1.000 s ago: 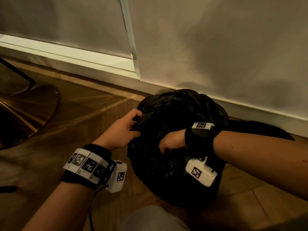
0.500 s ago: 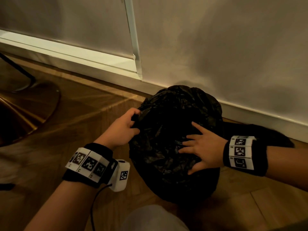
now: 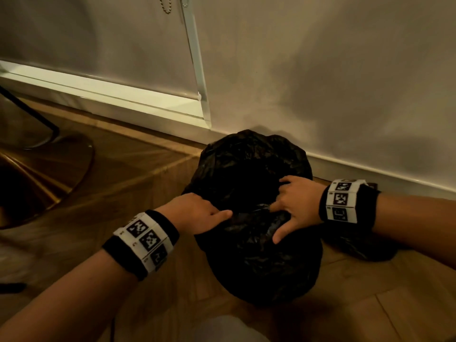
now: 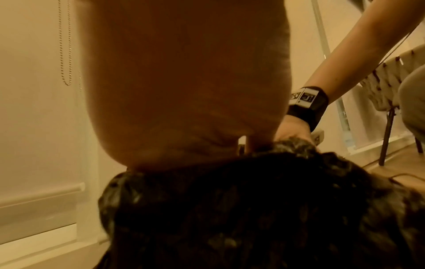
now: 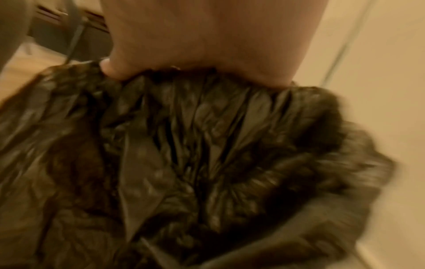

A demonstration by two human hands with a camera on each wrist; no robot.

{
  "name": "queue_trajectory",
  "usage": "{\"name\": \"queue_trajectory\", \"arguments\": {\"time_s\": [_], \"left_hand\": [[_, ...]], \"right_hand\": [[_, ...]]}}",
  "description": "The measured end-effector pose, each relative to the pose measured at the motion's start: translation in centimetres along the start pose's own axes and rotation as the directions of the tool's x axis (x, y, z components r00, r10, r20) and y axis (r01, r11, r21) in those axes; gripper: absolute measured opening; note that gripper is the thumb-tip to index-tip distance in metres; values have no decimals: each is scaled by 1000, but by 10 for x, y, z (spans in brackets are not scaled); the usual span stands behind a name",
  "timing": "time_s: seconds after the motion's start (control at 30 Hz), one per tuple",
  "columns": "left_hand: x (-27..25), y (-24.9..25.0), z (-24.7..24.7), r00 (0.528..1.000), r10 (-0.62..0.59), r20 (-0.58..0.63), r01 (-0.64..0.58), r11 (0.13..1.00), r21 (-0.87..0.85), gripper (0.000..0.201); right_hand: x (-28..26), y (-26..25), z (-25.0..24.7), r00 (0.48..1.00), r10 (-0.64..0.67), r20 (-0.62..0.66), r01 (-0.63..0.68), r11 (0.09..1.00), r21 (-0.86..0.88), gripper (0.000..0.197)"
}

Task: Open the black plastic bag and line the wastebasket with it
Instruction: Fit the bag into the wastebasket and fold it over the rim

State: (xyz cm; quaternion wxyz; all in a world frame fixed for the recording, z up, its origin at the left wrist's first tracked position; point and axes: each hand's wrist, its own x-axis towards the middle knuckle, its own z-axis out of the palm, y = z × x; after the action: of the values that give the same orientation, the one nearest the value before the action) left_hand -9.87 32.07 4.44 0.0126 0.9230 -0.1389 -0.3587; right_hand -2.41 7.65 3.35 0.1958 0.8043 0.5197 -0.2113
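Note:
The black plastic bag (image 3: 256,262) is draped over the wastebasket, which it hides, on the wood floor by the wall. Its dark mouth gapes upward. My left hand (image 3: 199,214) grips the bag's edge at the near-left rim, forefinger stretched along it. My right hand (image 3: 293,209) lies on the near-right rim with fingers spread, fingertips dipping into the mouth and the thumb outside. The left wrist view shows my palm (image 4: 184,81) on the crinkled bag (image 4: 253,218). In the right wrist view my thumb (image 5: 110,71) presses the gathered bag (image 5: 184,154).
A white wall and baseboard (image 3: 370,174) run right behind the basket. A window blind with a bead chain (image 3: 167,6) hangs at the back left. A chair's round base (image 3: 49,174) stands on the left. A dark heap (image 3: 365,250) lies under my right forearm.
My right hand came out of the bag, lay flat on it, then shifted to the right rim. My left hand slid from the left side to the near rim. The bag's mouth has widened.

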Motion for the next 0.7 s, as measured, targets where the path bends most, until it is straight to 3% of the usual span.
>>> {"name": "queue_trajectory", "arguments": {"time_s": [0.1,0.17,0.27,0.3,0.37,0.5,0.6,0.7], "left_hand": [[-13,9,-9,994,42,98,-42,999,-2,54],[-10,17,-16,996,65,69,-63,998,-28,48],[19,18,-27,981,147,-124,-105,950,293,34],[30,17,-28,977,151,-153,-76,908,412,38],[51,11,-31,987,48,-150,34,865,501,57],[69,-11,-29,969,-176,-171,238,846,476,99],[72,-23,-21,939,-230,-257,331,812,481,96],[71,-26,-14,903,-245,-352,399,782,479,91]], "right_hand": [[-9,14,-6,1000,-10,22,8,997,79,92],[-8,18,-12,999,-26,21,23,990,142,84],[11,19,-16,1000,19,15,-21,994,110,63],[21,19,-17,999,44,29,-46,995,89,54],[42,20,-23,993,93,74,-100,990,97,49],[69,22,-25,984,180,-1,-180,984,-10,61],[75,26,-23,970,244,14,-237,950,-205,81],[80,37,-18,938,345,39,-321,904,-283,95]]}}
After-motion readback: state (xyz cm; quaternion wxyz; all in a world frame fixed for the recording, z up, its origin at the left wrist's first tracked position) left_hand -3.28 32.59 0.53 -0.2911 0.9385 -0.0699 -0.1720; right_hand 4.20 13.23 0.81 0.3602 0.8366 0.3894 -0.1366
